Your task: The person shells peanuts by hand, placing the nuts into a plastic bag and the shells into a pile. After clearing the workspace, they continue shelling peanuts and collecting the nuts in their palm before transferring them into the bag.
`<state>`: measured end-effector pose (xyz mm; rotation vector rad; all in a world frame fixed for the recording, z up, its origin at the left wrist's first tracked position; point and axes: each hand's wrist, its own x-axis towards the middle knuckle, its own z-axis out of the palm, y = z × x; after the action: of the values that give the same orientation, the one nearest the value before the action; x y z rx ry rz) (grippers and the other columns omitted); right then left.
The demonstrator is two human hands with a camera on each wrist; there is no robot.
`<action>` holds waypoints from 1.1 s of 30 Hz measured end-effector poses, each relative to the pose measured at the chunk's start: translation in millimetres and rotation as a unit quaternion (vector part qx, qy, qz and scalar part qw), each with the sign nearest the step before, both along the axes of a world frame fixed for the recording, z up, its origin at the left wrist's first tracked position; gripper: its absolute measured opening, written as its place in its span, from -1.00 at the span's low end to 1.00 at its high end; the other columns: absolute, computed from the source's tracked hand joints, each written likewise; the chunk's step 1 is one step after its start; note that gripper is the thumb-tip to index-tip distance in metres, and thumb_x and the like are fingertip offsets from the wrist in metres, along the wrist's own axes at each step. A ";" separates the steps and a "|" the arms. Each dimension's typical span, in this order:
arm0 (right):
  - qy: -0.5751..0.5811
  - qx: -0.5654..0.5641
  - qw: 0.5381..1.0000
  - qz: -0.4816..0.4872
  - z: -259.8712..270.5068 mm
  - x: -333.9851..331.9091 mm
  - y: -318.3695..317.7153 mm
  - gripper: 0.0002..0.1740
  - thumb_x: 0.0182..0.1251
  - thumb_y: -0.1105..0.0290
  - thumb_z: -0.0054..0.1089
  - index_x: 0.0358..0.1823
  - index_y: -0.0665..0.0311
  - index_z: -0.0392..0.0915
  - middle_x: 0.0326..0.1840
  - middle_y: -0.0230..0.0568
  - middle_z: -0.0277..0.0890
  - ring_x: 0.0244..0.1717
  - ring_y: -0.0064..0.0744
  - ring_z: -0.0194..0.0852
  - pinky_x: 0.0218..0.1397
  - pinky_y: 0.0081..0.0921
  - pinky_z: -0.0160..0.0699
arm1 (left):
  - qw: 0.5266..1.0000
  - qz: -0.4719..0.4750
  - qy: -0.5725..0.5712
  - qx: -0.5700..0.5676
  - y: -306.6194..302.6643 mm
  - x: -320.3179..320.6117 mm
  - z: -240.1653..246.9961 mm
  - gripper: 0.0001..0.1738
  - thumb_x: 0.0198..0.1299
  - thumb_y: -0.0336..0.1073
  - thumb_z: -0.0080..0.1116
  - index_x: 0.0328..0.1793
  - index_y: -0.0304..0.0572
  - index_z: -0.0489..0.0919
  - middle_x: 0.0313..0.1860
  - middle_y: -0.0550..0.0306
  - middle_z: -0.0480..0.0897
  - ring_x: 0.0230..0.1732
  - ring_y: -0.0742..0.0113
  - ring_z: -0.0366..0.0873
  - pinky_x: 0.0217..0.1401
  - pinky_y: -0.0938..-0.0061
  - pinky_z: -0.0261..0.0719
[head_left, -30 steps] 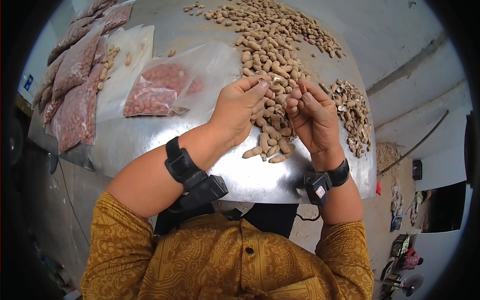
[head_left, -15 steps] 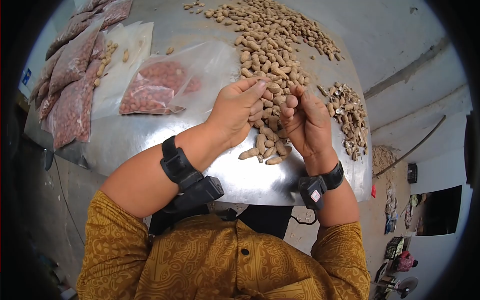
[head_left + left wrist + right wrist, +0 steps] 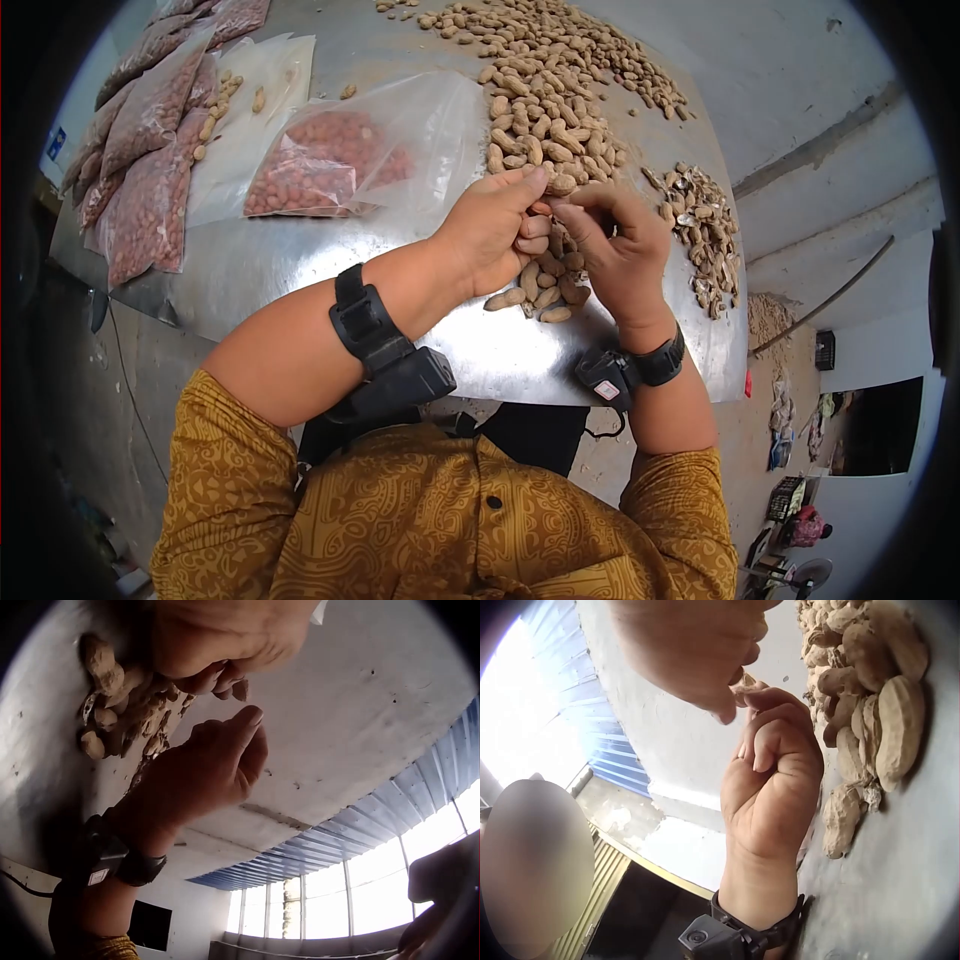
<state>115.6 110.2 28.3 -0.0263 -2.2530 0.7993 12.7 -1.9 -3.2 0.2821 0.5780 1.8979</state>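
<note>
Both hands meet over the front of a pile of unshelled peanuts (image 3: 560, 120). My left hand (image 3: 490, 225) pinches a peanut (image 3: 744, 691) at its fingertips, its other fingers curled into the palm. A reddish piece (image 3: 541, 208) shows beside the left thumb in the head view. From the other side, my right hand (image 3: 628, 240) has its thumb and forefinger brought together on the same peanut. In the right wrist view the peanut's tan shell lies between the two hands' fingertips, partly covered by them. Loose peanuts (image 3: 545, 285) lie just below the hands on the metal table (image 3: 420, 300).
A heap of broken shells (image 3: 700, 235) sits to the right. Left of the hands lies an open plastic bag (image 3: 310, 170) of red kernels; several filled bags (image 3: 150, 200) are stacked beyond it. A few peanuts (image 3: 215, 115) rest on flat empty bags (image 3: 265, 90).
The right hand, held apart from the left half a second ago, has moved left and turned so its fingertips meet the left hand's. The left hand has shifted slightly right.
</note>
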 end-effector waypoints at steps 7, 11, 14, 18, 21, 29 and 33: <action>-0.069 -0.277 0.958 0.033 -1.2 -1.6 6.6 -0.74 0.26 0.39 0.15 -0.06 0.33 0.52 -0.44 -0.39 0.48 -0.49 -0.67 0.38 -0.43 -0.72 0.39 | 0.983 0.076 0.165 -0.026 0.9 8.4 5.3 -0.75 0.29 -0.25 0.01 -0.04 -0.28 0.47 -0.37 0.26 0.44 -0.59 0.64 0.21 -0.58 0.76 0.16; -0.071 -0.366 0.925 0.072 -1.1 -3.3 7.9 -0.74 0.26 0.43 0.13 -0.05 0.37 0.52 -0.37 -0.34 0.53 -0.43 -0.66 0.43 -0.36 -0.73 0.45 | 0.965 0.108 0.235 -0.045 -1.4 7.5 8.2 -0.71 0.24 -0.31 0.08 0.01 -0.35 0.50 -0.34 0.21 0.53 -0.45 0.64 0.37 -0.49 0.75 0.29; -0.041 -0.403 0.910 0.089 -3.3 -4.0 11.6 -0.73 0.22 0.46 0.17 -0.06 0.41 0.52 -0.34 -0.28 0.55 -0.40 -0.63 0.47 -0.32 -0.72 0.49 | 0.963 0.132 0.231 -0.037 -1.0 9.1 11.8 -0.71 0.21 -0.36 0.11 -0.01 -0.40 0.51 -0.29 0.18 0.57 -0.33 0.58 0.48 -0.35 0.73 0.42; -0.031 -0.368 0.926 0.073 -2.8 -3.4 13.0 -0.72 0.15 0.52 0.21 -0.08 0.43 0.52 -0.28 -0.24 0.57 -0.31 -0.60 0.52 -0.22 -0.70 0.53 | 0.953 0.138 0.265 -0.055 1.8 7.5 9.3 -0.69 0.19 -0.39 0.13 0.03 -0.39 0.50 -0.23 0.14 0.59 -0.29 0.51 0.54 -0.30 0.73 0.49; -0.042 -0.374 0.924 0.072 -3.4 -2.6 12.1 -0.71 0.13 0.55 0.22 -0.09 0.43 0.53 -0.24 -0.23 0.57 -0.23 -0.57 0.54 -0.15 -0.68 0.54 | 0.942 0.137 0.297 -0.075 -0.6 6.4 10.8 -0.67 0.19 -0.39 0.13 0.06 -0.39 0.49 -0.23 0.12 0.60 -0.26 0.49 0.55 -0.29 0.72 0.53; -0.039 -0.286 0.953 0.088 -5.0 -0.1 11.5 -0.72 0.16 0.57 0.12 -0.06 0.33 0.53 -0.21 -0.27 0.56 -0.27 -0.61 0.51 -0.19 -0.72 0.51 | 0.889 0.127 0.433 -0.083 -1.8 -0.1 9.6 -0.63 0.20 -0.36 0.12 0.09 -0.42 0.47 -0.22 0.11 0.60 -0.28 0.48 0.58 -0.33 0.65 0.57; -0.058 -0.216 0.971 0.089 -4.5 1.0 11.3 -0.70 0.20 0.57 0.07 -0.02 0.30 0.51 -0.31 -0.32 0.55 -0.38 -0.65 0.48 -0.30 -0.73 0.48 | 0.880 0.097 0.455 -0.097 -5.6 -1.6 15.9 -0.68 0.22 -0.37 0.07 0.04 -0.43 0.48 -0.24 0.10 0.60 -0.31 0.46 0.59 -0.33 0.63 0.58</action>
<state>116.7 121.5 23.8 -0.0768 -2.1666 1.4061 11.1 -7.5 12.7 1.0410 1.4572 1.7984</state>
